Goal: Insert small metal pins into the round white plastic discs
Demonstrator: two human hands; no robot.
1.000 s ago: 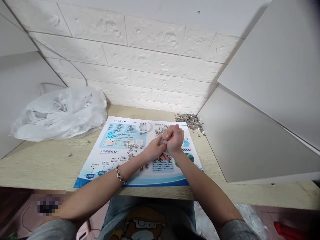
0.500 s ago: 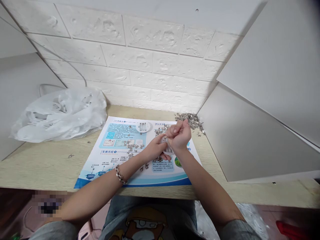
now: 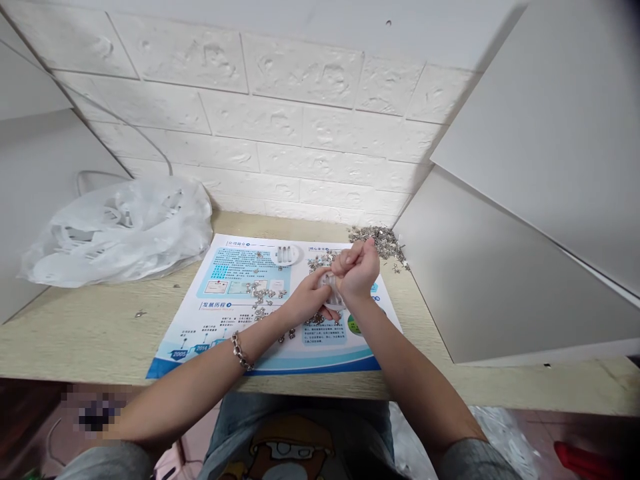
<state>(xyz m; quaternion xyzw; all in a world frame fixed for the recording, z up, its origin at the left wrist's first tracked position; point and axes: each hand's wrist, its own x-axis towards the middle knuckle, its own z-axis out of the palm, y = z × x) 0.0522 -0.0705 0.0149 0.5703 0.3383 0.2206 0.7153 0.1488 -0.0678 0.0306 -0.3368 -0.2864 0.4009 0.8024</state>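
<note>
Both hands meet above a printed paper sheet (image 3: pixel 225 280) on a pale wood surface (image 3: pixel 85 333), the left hand (image 3: pixel 306 300) and right hand (image 3: pixel 357 272) gripping a small translucent plastic piece (image 3: pixel 333 293). Small metal fasteners (image 3: pixel 263 293) lie scattered over the sheet, a heap (image 3: pixel 377 240) sits at the surface's far right corner, and a crumpled white plastic bag (image 3: pixel 115 233) lies at the far left.

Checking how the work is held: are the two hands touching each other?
Touching. The head view shows the fingers of the left hand pressed against the right hand, with a small pale piece showing between them.
</note>
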